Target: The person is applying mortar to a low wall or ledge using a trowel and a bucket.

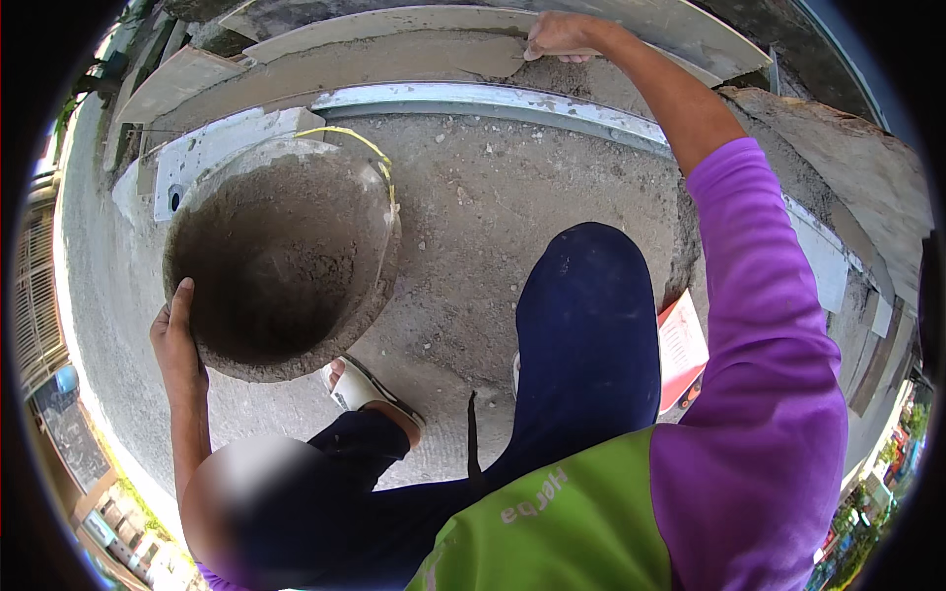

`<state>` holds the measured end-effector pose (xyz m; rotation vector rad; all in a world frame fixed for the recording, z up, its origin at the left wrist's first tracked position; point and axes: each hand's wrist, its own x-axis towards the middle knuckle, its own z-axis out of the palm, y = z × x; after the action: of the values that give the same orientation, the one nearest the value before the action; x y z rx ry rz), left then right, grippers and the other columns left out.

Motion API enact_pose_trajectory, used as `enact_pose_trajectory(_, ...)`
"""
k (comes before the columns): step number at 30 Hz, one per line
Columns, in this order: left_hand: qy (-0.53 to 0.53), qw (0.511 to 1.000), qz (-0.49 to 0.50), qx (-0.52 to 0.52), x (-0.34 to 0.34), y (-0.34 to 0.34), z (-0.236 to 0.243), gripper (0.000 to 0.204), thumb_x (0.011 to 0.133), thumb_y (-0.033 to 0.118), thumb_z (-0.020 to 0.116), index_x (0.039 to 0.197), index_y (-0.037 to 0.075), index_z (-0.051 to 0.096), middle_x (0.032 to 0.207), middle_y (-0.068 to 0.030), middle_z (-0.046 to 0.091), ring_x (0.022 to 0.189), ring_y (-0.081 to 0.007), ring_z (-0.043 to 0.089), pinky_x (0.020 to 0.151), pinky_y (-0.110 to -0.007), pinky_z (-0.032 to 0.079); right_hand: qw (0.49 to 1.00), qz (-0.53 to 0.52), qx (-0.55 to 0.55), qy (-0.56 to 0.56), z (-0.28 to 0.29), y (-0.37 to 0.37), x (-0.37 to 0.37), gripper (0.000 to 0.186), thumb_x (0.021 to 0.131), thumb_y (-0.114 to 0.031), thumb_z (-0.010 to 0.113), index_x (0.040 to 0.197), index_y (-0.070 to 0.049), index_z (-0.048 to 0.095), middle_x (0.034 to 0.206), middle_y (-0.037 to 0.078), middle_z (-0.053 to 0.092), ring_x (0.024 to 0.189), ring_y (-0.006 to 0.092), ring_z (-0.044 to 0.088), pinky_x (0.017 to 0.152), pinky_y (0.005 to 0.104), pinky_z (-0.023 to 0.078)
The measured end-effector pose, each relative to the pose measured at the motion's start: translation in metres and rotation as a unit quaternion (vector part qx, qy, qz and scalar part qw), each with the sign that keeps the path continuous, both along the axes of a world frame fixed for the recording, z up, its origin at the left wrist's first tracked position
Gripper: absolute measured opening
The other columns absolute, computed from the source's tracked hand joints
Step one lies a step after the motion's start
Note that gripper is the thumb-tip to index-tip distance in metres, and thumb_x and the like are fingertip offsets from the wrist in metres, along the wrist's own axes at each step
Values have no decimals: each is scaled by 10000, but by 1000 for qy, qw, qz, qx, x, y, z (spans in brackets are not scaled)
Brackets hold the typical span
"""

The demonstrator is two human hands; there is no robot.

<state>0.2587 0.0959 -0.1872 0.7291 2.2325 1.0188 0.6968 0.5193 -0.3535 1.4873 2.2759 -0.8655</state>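
My left hand (177,345) grips the rim of a wide, mortar-crusted bucket (286,246) on its left side, with the thumb over the edge. The bucket is tilted so its dark, nearly bare inside faces me; some grey residue clings to its wall. At the far side, my right arm is stretched out and my right hand (560,37) is closed around the handle of a trowel (488,57). Its grey blade lies against a strip of wet mortar (384,61) between long boards. The fingers hide most of the handle.
A pale metal-like straight edge (493,97) runs along the near side of the mortar strip. A long board (394,22) borders its far side. A yellow cord handle (360,136) loops from the bucket. Beside my right knee stands a red-and-white box (680,350). Rough concrete (463,207) lies underfoot.
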Motion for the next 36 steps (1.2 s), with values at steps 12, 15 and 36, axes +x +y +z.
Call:
enact_pose_trajectory(12,13,1000,3,1,10,5,6,362,987,305,706,1009,-57,720,954,-116,746,832,-137,675,798,-266,518,998,-14,17,54,16,-7,42,413,911,-340,701,1199,-44,698,560,38,482,439,165,470,423,360,384)
enact_pose_trajectory(15,-22,1000,-9,-14,-2,0,3,377,985,303,705,1035,-71,715,982,-128,743,876,-148,670,848,-283,509,998,24,-54,26,34,-3,3,298,885,-346,671,699,-119,619,591,37,519,522,213,463,491,443,401)
enact_pose_trajectory(36,-5,1000,6,-2,2,3,5,298,988,272,711,911,-16,723,873,-76,743,742,-104,657,700,-242,507,998,-69,-7,13,-10,-36,125,560,921,-334,700,1384,-33,606,591,63,502,462,176,493,443,377,406)
